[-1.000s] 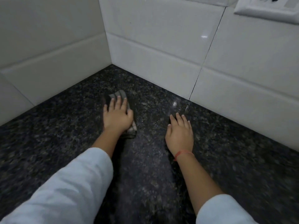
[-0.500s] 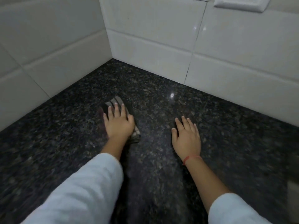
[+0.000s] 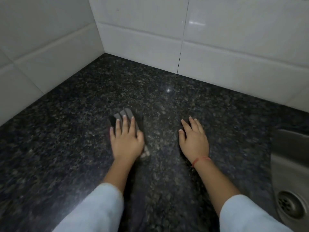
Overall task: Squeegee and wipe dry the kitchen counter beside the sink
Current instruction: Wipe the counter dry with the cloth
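A dark speckled granite counter [image 3: 70,134] fills the view. My left hand [image 3: 125,141] lies flat, fingers straight, pressing a folded grey striped cloth [image 3: 125,113] onto the stone; most of the cloth is hidden under the palm, with its ends showing beyond the fingertips and by the wrist. To its right, my right hand [image 3: 195,140] rests flat on the bare counter with fingers spread and holds nothing. A red thread circles that wrist.
White tiled walls [image 3: 142,36] meet in a corner behind the counter and run along its left and back edges. A steel sink [image 3: 291,164] with its round drain [image 3: 290,206] lies at the right edge.
Both hands and the cloth have slid back from the corner toward me across the counter. The view has dropped, and the sink has come into sight at the right.
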